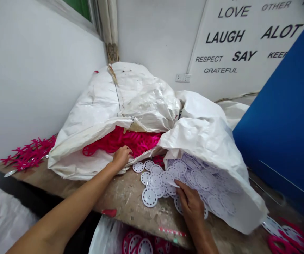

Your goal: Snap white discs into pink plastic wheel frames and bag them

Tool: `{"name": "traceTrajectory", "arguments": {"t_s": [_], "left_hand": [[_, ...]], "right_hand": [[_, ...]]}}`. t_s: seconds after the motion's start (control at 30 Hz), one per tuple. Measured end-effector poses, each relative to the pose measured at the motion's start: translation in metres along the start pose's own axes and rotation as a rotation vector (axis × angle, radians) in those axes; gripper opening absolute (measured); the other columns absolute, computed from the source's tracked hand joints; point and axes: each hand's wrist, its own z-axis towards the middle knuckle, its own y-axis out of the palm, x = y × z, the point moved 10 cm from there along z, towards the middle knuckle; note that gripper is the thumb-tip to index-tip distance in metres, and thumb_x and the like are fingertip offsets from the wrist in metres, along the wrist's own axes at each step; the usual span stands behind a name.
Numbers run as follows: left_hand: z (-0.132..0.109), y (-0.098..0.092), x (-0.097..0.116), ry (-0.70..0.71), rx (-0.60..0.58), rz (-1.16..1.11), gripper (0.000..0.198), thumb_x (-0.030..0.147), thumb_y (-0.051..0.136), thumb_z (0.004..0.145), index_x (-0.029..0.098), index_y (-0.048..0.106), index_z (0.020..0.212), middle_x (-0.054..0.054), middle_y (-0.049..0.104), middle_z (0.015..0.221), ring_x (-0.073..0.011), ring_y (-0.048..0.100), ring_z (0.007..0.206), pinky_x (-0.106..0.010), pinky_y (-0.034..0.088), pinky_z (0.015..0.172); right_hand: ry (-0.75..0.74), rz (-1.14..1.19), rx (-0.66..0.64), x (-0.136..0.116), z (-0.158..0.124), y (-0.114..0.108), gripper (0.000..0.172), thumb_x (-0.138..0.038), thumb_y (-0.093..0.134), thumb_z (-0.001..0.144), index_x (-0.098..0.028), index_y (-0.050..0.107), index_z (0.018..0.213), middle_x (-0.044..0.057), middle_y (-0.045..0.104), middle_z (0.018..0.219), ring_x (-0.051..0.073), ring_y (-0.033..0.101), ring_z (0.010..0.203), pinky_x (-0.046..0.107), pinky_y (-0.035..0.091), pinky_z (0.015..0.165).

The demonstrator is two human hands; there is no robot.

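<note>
My left hand (122, 157) reaches to the mouth of a white sack (88, 102) holding bright pink plastic parts (120, 139). Its fingers are curled against the pink parts, and what they grip is too small to make out. Thumb and fingers of my right hand (190, 201) pinch a pale disc (172, 182) above a spread of discs. These white slotted discs (149, 197) lie on the brown table (125, 197) and spill from a second white sack (204, 135), which is open toward me.
Pink parts (32, 153) are heaped at the table's left end. Below the front edge, a white bag (101, 234) holds pink and white discs; another bag (11, 211) is at lower left. A blue panel (278, 130) rises on the right, near pink rings (281, 243).
</note>
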Motion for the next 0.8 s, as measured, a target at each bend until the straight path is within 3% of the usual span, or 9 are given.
{"name": "traceTrajectory", "arguments": {"t_s": [0.1, 0.23, 0.37, 0.43, 0.47, 0.57, 0.63, 0.73, 0.8], "left_hand": [[0.009, 0.017, -0.014, -0.024, -0.024, 0.007, 0.011, 0.014, 0.062, 0.071, 0.019, 0.071, 0.075, -0.006, 0.063, 0.087, -0.0218, 0.057, 0.089, -0.031, 0.042, 0.082], [-0.011, 0.007, -0.023, -0.061, 0.004, -0.040, 0.008, 0.017, 0.060, 0.074, 0.018, 0.068, 0.074, -0.008, 0.062, 0.094, -0.0242, 0.054, 0.095, -0.035, 0.039, 0.088], [-0.061, -0.024, -0.007, -0.086, 0.078, -0.154, 0.015, 0.025, 0.049, 0.085, 0.018, 0.062, 0.087, -0.008, 0.061, 0.103, -0.0221, 0.053, 0.102, -0.035, 0.040, 0.092], [-0.096, -0.032, 0.005, -0.174, 0.108, -0.375, 0.019, 0.030, 0.044, 0.089, 0.017, 0.058, 0.091, -0.008, 0.062, 0.101, -0.0193, 0.057, 0.097, -0.032, 0.044, 0.086], [-0.116, -0.029, 0.008, -0.271, 0.101, -0.609, 0.018, 0.032, 0.047, 0.088, 0.017, 0.056, 0.091, -0.006, 0.063, 0.096, -0.0178, 0.059, 0.090, -0.030, 0.047, 0.082], [-0.174, 0.007, 0.039, -0.609, -0.029, -1.368, 0.018, 0.028, 0.060, 0.082, 0.017, 0.054, 0.094, -0.004, 0.065, 0.093, -0.0143, 0.063, 0.080, -0.028, 0.051, 0.075], [-0.199, 0.024, 0.072, -0.730, -0.107, -1.660, 0.019, 0.022, 0.064, 0.080, 0.017, 0.054, 0.096, -0.005, 0.066, 0.096, -0.0135, 0.065, 0.081, -0.028, 0.054, 0.076], [-0.214, 0.036, 0.112, -0.747, -0.183, -1.800, 0.021, 0.019, 0.065, 0.079, 0.017, 0.054, 0.097, -0.005, 0.067, 0.098, -0.0134, 0.066, 0.081, -0.029, 0.055, 0.076], [-0.217, 0.040, 0.129, -0.712, -0.225, -1.777, 0.026, 0.022, 0.065, 0.080, 0.018, 0.054, 0.103, -0.006, 0.067, 0.101, -0.0141, 0.066, 0.083, -0.029, 0.055, 0.077]], "right_hand": [[-0.014, 0.018, -0.018, 0.002, 0.000, 0.004, 0.030, -0.030, 0.044, 0.091, -0.022, 0.065, 0.111, 0.005, 0.071, 0.096, 0.020, 0.065, 0.083, 0.034, 0.048, 0.074], [0.043, 0.086, -0.016, 0.005, 0.000, 0.002, 0.033, -0.026, 0.043, 0.089, -0.022, 0.062, 0.115, 0.006, 0.069, 0.106, 0.022, 0.063, 0.095, 0.036, 0.048, 0.081], [0.180, 0.250, -0.024, 0.008, 0.004, -0.002, 0.031, -0.031, 0.047, 0.086, -0.021, 0.063, 0.111, 0.008, 0.067, 0.105, 0.023, 0.061, 0.096, 0.036, 0.047, 0.084], [0.291, 0.335, -0.019, 0.009, 0.004, -0.007, 0.027, -0.036, 0.053, 0.083, -0.020, 0.066, 0.102, 0.007, 0.068, 0.094, 0.022, 0.061, 0.086, 0.035, 0.047, 0.079], [0.354, 0.395, -0.010, 0.009, 0.002, -0.009, 0.028, -0.038, 0.055, 0.081, -0.020, 0.065, 0.100, 0.006, 0.067, 0.088, 0.020, 0.060, 0.079, 0.033, 0.047, 0.074], [0.533, 0.683, 0.010, -0.002, -0.010, -0.013, 0.041, -0.036, 0.062, 0.078, -0.021, 0.057, 0.115, -0.001, 0.059, 0.074, 0.014, 0.055, 0.066, 0.027, 0.045, 0.063], [0.625, 0.870, -0.009, -0.018, -0.022, -0.013, 0.048, -0.033, 0.065, 0.077, -0.023, 0.051, 0.122, -0.004, 0.055, 0.072, 0.012, 0.053, 0.064, 0.024, 0.044, 0.061], [0.685, 0.960, -0.051, -0.041, -0.040, -0.014, 0.039, -0.032, 0.066, 0.077, -0.022, 0.057, 0.114, -0.002, 0.056, 0.075, 0.012, 0.055, 0.067, 0.024, 0.045, 0.062], [0.629, 0.879, -0.081, -0.051, -0.048, -0.019, 0.031, -0.032, 0.063, 0.080, -0.022, 0.061, 0.109, 0.001, 0.060, 0.082, 0.014, 0.057, 0.072, 0.027, 0.047, 0.066]]}}
